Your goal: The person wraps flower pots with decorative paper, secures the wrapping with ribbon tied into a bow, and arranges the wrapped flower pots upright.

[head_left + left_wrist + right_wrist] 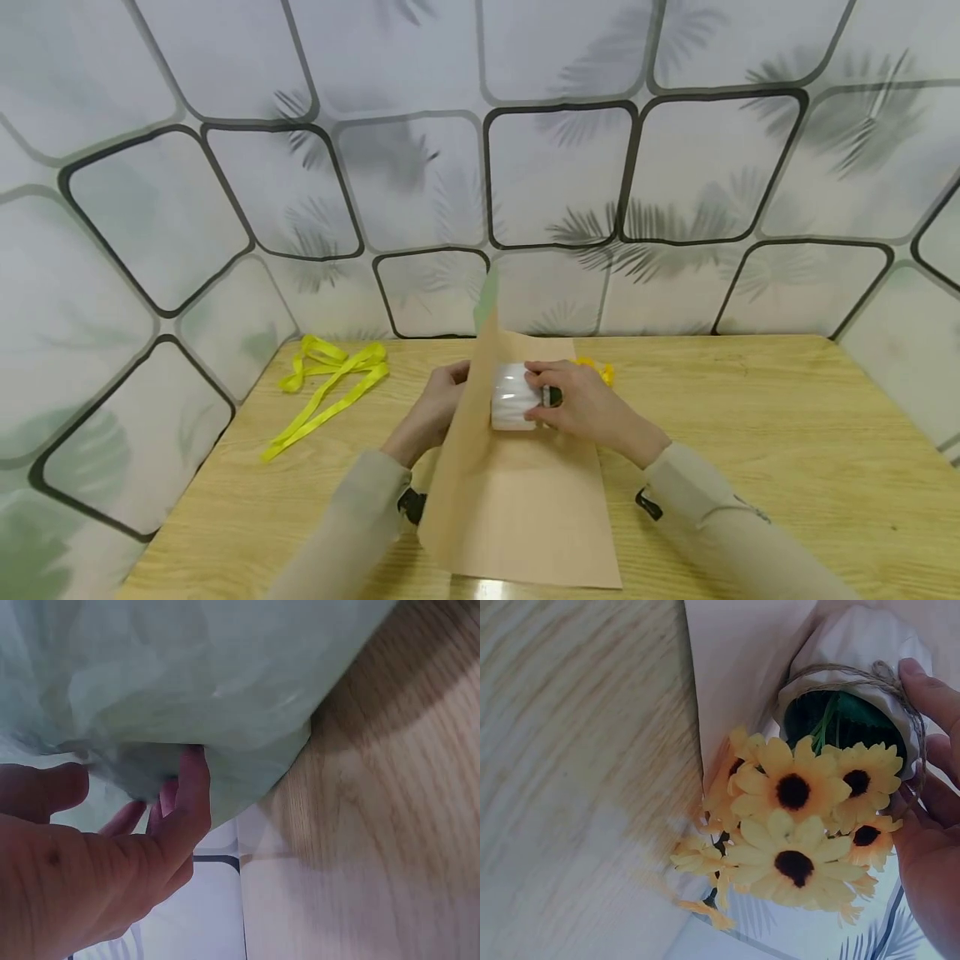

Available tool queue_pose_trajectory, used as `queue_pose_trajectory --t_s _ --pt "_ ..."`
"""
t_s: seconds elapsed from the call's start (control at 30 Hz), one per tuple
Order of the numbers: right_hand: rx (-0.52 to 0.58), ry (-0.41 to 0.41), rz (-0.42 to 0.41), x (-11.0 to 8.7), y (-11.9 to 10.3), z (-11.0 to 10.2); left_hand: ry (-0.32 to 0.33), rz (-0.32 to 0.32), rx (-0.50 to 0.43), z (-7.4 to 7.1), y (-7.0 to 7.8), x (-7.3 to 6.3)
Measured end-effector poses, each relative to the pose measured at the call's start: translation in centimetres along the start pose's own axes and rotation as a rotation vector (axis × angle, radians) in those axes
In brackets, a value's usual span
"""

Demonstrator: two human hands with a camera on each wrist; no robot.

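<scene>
A white ribbed flowerpot (514,398) lies on its side on a sheet of wrapping paper (540,517), tan inside and pale green outside. My right hand (581,404) grips the pot near its rim, thumb and fingers on opposite sides. Twine (840,671) circles the rim, and yellow sunflower-like blooms (791,817) with dark centres spill out past the paper's edge. The paper's left part stands raised beside the pot's base. Behind it, my left hand (438,408) holds the green outer side (225,697) with bent fingers and thumb at a crease; some fingertips are hidden.
A loose yellow ribbon (330,383) lies in loops at the table's back left. The wooden table (750,433) backs onto a cloth wall (562,175) with dark outlined squares and leaf prints, which also closes off the left and right sides.
</scene>
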State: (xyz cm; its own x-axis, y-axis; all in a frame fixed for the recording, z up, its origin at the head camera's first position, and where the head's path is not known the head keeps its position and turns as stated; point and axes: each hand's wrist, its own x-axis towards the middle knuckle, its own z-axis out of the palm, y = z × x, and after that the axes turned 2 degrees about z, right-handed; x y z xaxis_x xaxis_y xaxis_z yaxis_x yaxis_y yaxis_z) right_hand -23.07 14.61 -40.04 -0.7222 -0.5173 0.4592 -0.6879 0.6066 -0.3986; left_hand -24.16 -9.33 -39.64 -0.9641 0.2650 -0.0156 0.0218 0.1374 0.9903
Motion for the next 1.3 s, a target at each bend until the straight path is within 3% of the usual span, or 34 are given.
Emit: queue_pose_trajectory --t_s 0.07,0.17,0.47,0.67,0.8,0.97,1.1,1.3 --pt "0.002 0.003 -0.002 0.0 0.0 0.0 0.018 -0.096 -0.045 0.6 0.4 -0.2" --pt "0.002 0.013 -0.014 0.1 0.0 0.0 0.055 -0.156 -0.025 1.1 0.7 -0.2" --pt "0.033 0.002 -0.015 0.0 0.1 0.1 0.143 -0.142 0.064 1.9 0.6 -0.2" --pt "0.076 -0.047 0.1 -0.2 0.2 -0.2 0.159 -0.127 0.132 2.3 0.7 0.0" --pt "0.127 0.008 0.181 -0.3 0.1 -0.8 0.179 -0.099 0.175 2.5 0.7 0.0" --pt "0.336 0.118 0.37 0.0 -1.2 -3.0 0.215 -0.043 0.237 2.9 0.5 -0.2" --pt "0.472 0.112 0.506 0.7 -2.6 -4.9 0.236 -0.013 0.287 3.1 0.6 -0.2" --pt "0.317 0.028 0.582 1.3 -4.1 -5.8 0.265 0.012 0.328 3.4 0.6 0.1"
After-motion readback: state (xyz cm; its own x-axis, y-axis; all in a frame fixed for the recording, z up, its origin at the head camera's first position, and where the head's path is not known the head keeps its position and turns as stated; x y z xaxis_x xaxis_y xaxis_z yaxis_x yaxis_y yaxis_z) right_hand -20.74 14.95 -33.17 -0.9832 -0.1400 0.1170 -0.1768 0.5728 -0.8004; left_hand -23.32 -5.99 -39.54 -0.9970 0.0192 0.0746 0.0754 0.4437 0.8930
